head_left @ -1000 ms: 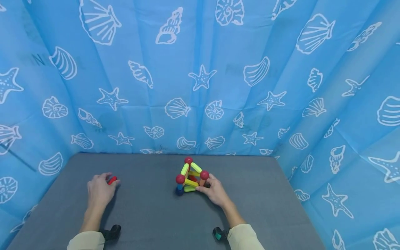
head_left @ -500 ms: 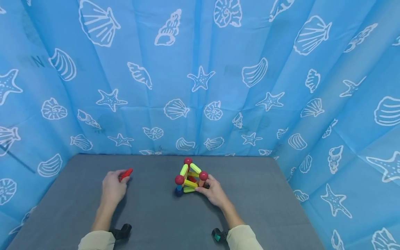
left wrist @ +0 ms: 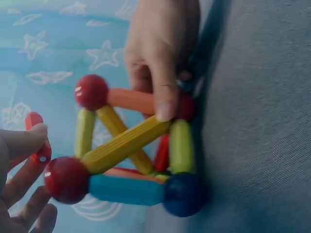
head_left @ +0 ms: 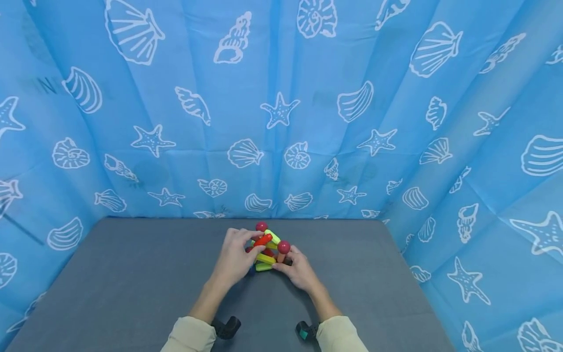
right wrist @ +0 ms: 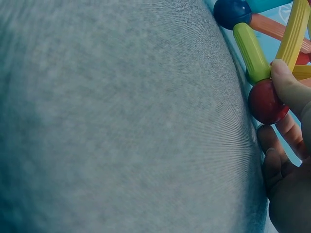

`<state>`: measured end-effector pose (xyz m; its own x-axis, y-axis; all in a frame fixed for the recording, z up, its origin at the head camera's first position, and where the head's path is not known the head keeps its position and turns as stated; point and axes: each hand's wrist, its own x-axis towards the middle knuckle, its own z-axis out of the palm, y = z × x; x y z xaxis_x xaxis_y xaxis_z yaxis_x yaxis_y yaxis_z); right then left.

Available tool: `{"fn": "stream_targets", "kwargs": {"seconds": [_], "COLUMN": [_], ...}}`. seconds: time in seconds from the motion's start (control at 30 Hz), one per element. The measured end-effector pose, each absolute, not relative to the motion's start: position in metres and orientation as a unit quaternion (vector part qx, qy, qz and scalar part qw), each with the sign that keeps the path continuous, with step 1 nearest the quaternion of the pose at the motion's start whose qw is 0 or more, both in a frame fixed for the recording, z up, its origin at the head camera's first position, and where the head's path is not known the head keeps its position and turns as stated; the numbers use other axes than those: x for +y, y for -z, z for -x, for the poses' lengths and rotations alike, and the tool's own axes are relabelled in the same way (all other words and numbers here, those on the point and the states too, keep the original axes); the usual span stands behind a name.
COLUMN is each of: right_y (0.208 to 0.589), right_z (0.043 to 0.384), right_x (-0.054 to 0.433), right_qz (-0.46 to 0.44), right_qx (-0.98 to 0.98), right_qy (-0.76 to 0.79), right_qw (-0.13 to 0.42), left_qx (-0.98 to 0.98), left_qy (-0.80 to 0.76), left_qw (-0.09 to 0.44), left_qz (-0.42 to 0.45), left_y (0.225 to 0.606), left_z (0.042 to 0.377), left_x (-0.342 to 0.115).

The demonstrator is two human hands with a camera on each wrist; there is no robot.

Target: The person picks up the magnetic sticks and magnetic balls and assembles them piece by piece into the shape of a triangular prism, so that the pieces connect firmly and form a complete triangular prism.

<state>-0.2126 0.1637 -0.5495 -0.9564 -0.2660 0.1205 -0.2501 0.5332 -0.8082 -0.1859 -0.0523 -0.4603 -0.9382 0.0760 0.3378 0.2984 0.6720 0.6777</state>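
Observation:
My left hand (head_left: 233, 254) pinches a red magnetic rod (head_left: 264, 240) between thumb and fingers, over the near left part of a frame built from magnetic rods and balls. In the left wrist view the rod's metal-tipped end sits right by a red ball (left wrist: 67, 179) at one corner of this frame. A yellow rod (left wrist: 129, 143) slants across one side, and a turquoise rod (left wrist: 126, 189) runs to a dark blue ball (left wrist: 184, 194). My right hand (head_left: 301, 271) grips the frame's lower right corner, its thumb on the yellow rod's end beside another red ball (right wrist: 268, 102).
The frame stands on a grey cloth-covered table (head_left: 145, 278), towards its back edge. Behind and to the right hangs a blue curtain (head_left: 281, 166) with white shell prints. Black wrist cameras (head_left: 226, 327) are strapped on both wrists.
My left hand has carried the red rod from the left side of the table rightward to the frame, now covering part of it. My right hand keeps its hold on the frame's corner.

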Motion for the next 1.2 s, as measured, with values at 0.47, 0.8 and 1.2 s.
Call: {"fn": "stream_targets", "kwargs": {"seconds": [0.47, 0.8, 1.2], "right_y": [0.541, 0.525, 0.517], "right_z": [0.213, 0.195, 0.192], "right_x": [0.163, 0.167, 0.16], "right_qz": [0.147, 0.128, 0.138], "right_qx": [0.887, 0.864, 0.886], "right_qy": [0.438, 0.478, 0.431], "right_qw": [0.014, -0.088, -0.103], "left_qx": [-0.925, -0.931, -0.933], "left_qy": [0.281, 0.273, 0.27], "left_qw": [0.196, 0.192, 0.185], "left_qz": [0.166, 0.147, 0.153], "left_y": [0.474, 0.476, 0.479], "left_z": [0.186, 0.181, 0.184], "left_x": [-0.045, -0.04, -0.044]}}
